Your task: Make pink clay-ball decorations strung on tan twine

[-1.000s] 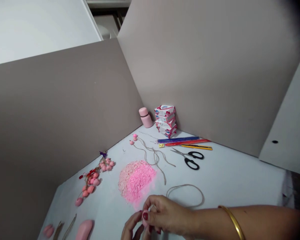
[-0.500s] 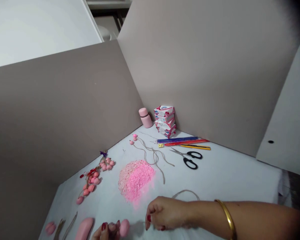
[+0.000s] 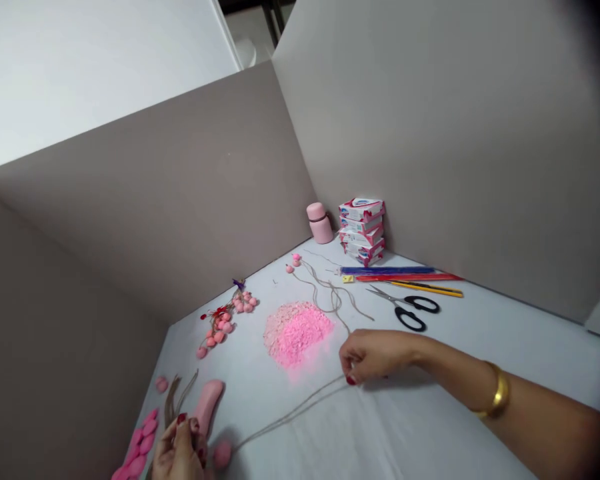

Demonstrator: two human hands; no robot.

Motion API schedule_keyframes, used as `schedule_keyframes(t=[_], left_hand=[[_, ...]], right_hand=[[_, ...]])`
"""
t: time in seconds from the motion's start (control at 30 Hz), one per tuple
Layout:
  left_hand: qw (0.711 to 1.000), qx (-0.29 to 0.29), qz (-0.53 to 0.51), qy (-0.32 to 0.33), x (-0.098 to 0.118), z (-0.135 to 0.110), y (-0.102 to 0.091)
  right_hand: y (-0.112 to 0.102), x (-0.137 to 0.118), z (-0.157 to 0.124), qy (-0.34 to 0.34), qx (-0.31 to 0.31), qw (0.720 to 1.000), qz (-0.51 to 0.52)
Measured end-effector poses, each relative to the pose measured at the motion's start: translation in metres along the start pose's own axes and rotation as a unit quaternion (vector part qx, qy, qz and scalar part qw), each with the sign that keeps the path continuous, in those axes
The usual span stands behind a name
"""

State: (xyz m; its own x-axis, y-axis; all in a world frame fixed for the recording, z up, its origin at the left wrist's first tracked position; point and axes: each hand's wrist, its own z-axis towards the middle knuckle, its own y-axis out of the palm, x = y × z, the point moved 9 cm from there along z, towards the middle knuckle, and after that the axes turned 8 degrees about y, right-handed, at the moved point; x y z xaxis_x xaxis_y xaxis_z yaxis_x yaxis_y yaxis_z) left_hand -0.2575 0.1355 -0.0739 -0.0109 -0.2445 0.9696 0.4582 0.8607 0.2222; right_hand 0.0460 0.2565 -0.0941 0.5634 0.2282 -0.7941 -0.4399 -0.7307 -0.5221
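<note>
My right hand (image 3: pixel 364 360) pinches a thin beige cord (image 3: pixel 290 415) over the front of the table. The cord runs taut down to the left and ends at a pink ball (image 3: pixel 223 455). Beside that ball, my left hand (image 3: pixel 180 452) has its fingers pressed together; what is between them is hidden. Just behind the left hand lies a smooth pink handle-shaped piece (image 3: pixel 210 400). Some beige cords (image 3: pixel 171 399) lie to its left. A heap of pink flakes (image 3: pixel 300 333) sits beyond the taut cord.
Black-handled scissors (image 3: pixel 410 313), a yellow cutter (image 3: pixel 425 288) and blue and red sticks (image 3: pixel 390 271) lie at the back right. Stacked boxes (image 3: pixel 361 230) and a pink flask (image 3: pixel 320 223) stand by the partitions. Pink ball clusters (image 3: pixel 220 328) and pink oval pieces (image 3: pixel 143 440) lie left.
My right hand has moved up and right, away from the left hand, drawing the cord out long. The pink ball now lies low beside my left hand. The view has shifted.
</note>
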Motion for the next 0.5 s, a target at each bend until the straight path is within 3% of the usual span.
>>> schedule_keyframes(t=[0.1,0.27,0.4,0.5], left_hand=[[0.993,-0.078,-0.059,-0.067,-0.001,-0.003,0.008],[0.951,-0.202,-0.162,-0.167,0.003,-0.032,0.038],[0.949,-0.219,-0.134,-0.182,-0.007,-0.037,0.042],[0.96,-0.219,-0.076,-0.159,-0.015,-0.034,0.041]], right_hand=[[-0.008,0.012,0.001,0.013,-0.016,0.999,0.024],[-0.007,0.014,0.001,0.01,-0.035,0.997,0.073],[-0.004,0.011,0.003,0.0,-0.032,0.994,0.1],[-0.015,0.01,0.004,-0.016,0.021,0.992,0.121]])
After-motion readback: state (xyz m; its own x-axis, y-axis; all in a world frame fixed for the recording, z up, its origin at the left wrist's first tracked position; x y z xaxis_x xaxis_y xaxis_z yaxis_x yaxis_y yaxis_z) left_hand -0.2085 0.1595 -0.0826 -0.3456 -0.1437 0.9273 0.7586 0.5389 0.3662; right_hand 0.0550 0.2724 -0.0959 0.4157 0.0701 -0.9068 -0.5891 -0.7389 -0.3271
